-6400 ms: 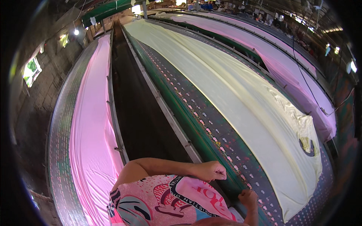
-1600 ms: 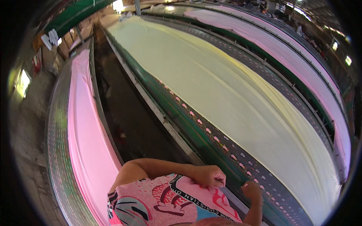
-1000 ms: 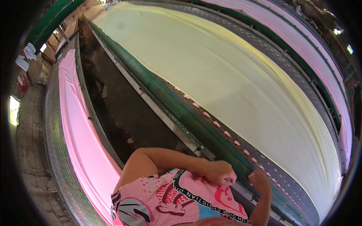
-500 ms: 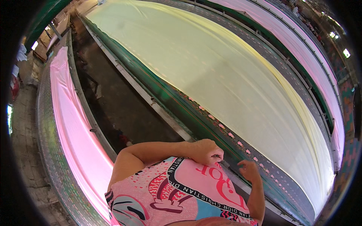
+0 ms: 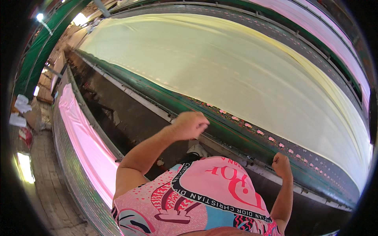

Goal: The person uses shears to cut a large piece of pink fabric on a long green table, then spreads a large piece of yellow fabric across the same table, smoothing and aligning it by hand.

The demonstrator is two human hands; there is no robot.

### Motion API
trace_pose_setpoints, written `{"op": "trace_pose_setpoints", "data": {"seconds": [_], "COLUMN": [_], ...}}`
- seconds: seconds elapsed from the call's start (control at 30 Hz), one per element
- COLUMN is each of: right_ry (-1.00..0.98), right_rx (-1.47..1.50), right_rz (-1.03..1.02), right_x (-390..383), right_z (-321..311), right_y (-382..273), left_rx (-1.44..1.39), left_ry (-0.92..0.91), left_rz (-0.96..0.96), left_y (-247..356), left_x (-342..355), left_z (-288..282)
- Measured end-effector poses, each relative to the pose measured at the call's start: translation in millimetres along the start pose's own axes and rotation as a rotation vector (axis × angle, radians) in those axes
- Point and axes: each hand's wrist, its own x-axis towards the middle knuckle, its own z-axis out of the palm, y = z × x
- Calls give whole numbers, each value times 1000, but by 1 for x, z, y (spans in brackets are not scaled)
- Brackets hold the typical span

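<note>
My left hand (image 5: 193, 125) is closed, its fingers curled in, and slightly smeared by motion. It hangs over the gap in front of the long table, near the table's metal edge rail (image 5: 157, 112). No object shows in it. Farther right, my right hand (image 5: 280, 164) is also curled into a fist, over the table's near green edge strip (image 5: 232, 137), with nothing visible in it. A pale yellow sheet of cloth (image 5: 220, 67) lies spread along the table beyond both hands. Pink flower-like printed marks (image 5: 248, 126) run along the dark strip beside its near edge.
On the left, another long table carries a narrow pink cloth (image 5: 84, 131). A dark sunken aisle (image 5: 114, 94) runs between the tables. More pink cloth (image 5: 307, 27) lies at the far right. A green sheet (image 5: 39, 55) hangs at upper left above a brick floor (image 5: 47, 188).
My view has swung, bringing more of the left side into sight. My left hand has moved away from the shirt, up and left; my right hand has moved right and slightly up.
</note>
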Motion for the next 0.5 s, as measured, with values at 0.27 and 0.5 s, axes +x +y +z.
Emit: {"op": "trace_pose_setpoints", "data": {"seconds": [0.27, 0.5], "right_ry": [14, -69], "right_rx": [53, 11], "right_rz": [192, 96], "right_x": [24, 60], "right_z": [46, 112], "right_y": [-61, -235], "left_rx": [428, 548], "left_ry": [58, -68], "left_rz": [-141, 117], "left_y": [-210, -305], "left_x": [6, 5], "left_z": [-72, -60]}}
